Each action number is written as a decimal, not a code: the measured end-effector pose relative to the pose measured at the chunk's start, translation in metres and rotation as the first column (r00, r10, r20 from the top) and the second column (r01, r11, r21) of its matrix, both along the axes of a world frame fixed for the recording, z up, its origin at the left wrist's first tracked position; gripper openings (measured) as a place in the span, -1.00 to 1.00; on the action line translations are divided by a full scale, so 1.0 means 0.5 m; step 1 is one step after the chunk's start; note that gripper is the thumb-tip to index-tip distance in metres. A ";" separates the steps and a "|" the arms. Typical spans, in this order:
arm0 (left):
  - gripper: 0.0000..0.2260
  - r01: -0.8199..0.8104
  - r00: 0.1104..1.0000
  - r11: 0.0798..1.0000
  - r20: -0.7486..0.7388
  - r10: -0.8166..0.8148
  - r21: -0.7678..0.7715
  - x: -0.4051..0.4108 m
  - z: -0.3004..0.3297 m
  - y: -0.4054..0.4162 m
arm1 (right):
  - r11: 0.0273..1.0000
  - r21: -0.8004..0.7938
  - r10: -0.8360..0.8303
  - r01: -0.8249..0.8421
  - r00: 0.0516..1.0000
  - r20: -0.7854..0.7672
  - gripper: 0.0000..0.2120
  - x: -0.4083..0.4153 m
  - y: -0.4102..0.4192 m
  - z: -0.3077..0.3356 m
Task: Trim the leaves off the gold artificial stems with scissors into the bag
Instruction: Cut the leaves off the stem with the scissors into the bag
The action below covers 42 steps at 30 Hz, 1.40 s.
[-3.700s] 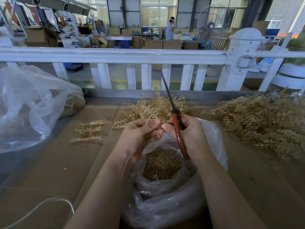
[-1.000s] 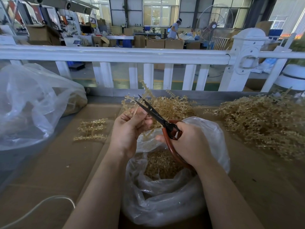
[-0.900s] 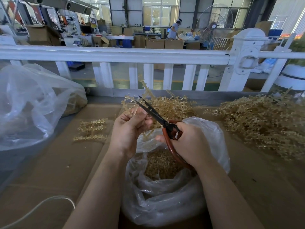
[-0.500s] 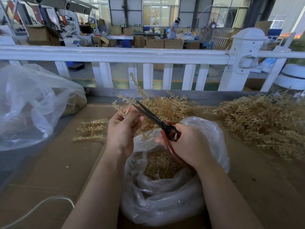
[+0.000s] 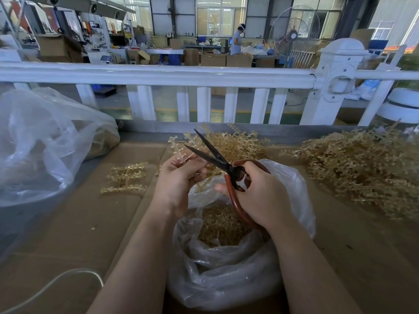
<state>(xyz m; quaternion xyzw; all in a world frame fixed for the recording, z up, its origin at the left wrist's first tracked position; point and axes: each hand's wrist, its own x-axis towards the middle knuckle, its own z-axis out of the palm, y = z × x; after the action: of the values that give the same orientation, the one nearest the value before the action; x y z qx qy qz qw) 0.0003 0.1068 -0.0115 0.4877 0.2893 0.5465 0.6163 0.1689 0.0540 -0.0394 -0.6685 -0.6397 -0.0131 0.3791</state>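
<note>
Head view: right hand (image 5: 260,196) grips scissors (image 5: 217,159), seemingly parted.

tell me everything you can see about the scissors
The scissors have two long, dark, pointed blades and large looped handles coated in reddish-brown. The blades stand open in a V, tips pointing up and to the left, over the open clear plastic bag. The right hand grips the handles. The lower blade lies against the gold stem pinched in the left hand.

Open scissors (image 5: 215,158) over trimmings-filled bag (image 5: 226,275)
</note>
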 end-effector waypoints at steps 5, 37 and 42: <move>-0.73 0.040 0.999 0.998 -0.006 -0.040 0.044 0.001 0.000 -0.001 | 1.000 0.004 0.012 -0.012 1.000 0.009 -0.43 0.002 0.004 -0.003; -0.77 -0.027 0.993 0.986 -0.109 0.045 0.162 -0.001 -0.001 -0.004 | 1.000 0.016 -0.021 0.020 0.999 0.032 -0.33 0.005 0.002 -0.001; -0.74 -0.062 0.990 0.982 -0.115 0.083 0.179 0.000 0.000 -0.002 | 0.999 0.019 -0.043 0.041 0.997 0.067 -0.37 0.007 0.002 0.000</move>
<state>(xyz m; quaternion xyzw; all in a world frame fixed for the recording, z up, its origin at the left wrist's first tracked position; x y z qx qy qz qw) 0.0003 0.1057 -0.0116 0.5615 0.2951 0.5610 0.5319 0.1724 0.0547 -0.0393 -0.6777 -0.6378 -0.0492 0.3627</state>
